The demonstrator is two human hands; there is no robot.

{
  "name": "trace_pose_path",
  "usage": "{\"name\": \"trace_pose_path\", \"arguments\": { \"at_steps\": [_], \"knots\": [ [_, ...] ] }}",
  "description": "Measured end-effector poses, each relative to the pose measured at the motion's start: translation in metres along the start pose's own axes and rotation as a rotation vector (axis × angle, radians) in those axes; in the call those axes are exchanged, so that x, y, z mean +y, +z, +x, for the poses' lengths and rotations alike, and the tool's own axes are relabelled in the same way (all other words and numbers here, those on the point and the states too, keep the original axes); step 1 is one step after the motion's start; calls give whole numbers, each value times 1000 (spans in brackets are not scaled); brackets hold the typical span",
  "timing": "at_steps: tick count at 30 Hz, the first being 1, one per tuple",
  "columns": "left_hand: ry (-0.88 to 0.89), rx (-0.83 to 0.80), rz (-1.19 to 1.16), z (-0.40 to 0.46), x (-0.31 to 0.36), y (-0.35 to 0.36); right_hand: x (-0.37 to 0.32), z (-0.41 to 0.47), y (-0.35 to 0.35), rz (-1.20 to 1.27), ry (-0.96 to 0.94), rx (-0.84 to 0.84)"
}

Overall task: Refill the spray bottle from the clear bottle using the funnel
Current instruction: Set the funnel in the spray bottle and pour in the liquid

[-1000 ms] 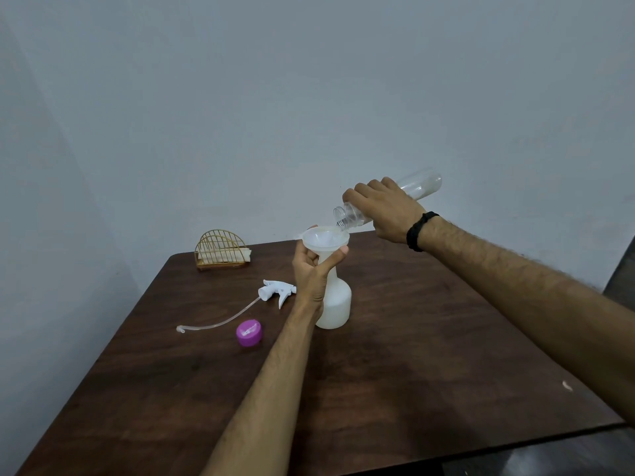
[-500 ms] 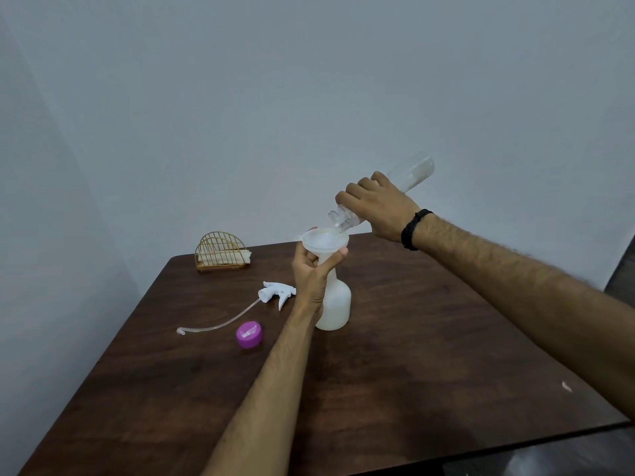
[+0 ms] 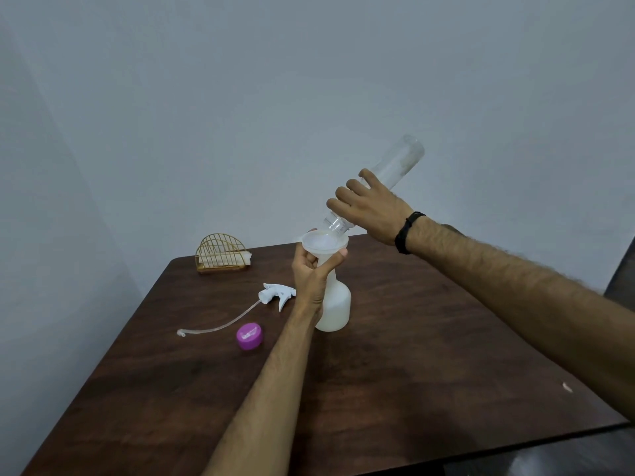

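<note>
1. one left hand (image 3: 313,269) curled round one funnel (image 3: 324,242) seated in one spray bottle (image 3: 335,309) standing on the table (image 3: 429,372);
2. one right hand (image 3: 369,209) wrapped round one clear bottle (image 3: 388,176), tilted mouth-down over the funnel;
3. lying left of the spray bottle: one trigger head (image 3: 276,293), one purple cap (image 3: 249,335); one wire holder (image 3: 221,253) behind

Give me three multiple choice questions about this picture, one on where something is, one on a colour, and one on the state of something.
1. Where does the spray head lie?
A. on the table, left of the spray bottle
B. screwed onto the spray bottle
C. in the wire holder

2. What colour is the loose cap on the table?
A. white
B. purple
C. gold

3. How is the clear bottle held?
A. upright
B. lying on the table
C. tilted, mouth down over the funnel

Answers: 1 A, the spray head rests on the table beside the spray bottle. 2 B, the cap is purple. 3 C, the right hand tips the clear bottle into the funnel, which the left hand steadies.
</note>
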State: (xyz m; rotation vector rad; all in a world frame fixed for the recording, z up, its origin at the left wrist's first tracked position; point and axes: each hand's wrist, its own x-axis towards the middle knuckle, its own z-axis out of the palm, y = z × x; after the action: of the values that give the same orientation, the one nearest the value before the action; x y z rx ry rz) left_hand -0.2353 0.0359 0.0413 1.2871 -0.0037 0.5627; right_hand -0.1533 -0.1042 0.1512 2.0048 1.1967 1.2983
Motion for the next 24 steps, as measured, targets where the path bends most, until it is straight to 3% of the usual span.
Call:
{"name": "trace_pose_path", "arguments": {
  "at_steps": [4, 11, 18, 24],
  "knots": [
    [-4, 8, 15, 1, -1, 0, -5, -3, 0, 148, 104, -93],
    [-9, -4, -10, 1, 0, 0, -17, -29, -4, 998, 652, -338],
    [-11, -8, 12, 1, 1, -2, -41, -66, -14, 1439, 1021, -208],
    [-21, -19, 35, 0, 4, -7, -71, -88, -25, 1634, 1045, -120]
  ]
}}
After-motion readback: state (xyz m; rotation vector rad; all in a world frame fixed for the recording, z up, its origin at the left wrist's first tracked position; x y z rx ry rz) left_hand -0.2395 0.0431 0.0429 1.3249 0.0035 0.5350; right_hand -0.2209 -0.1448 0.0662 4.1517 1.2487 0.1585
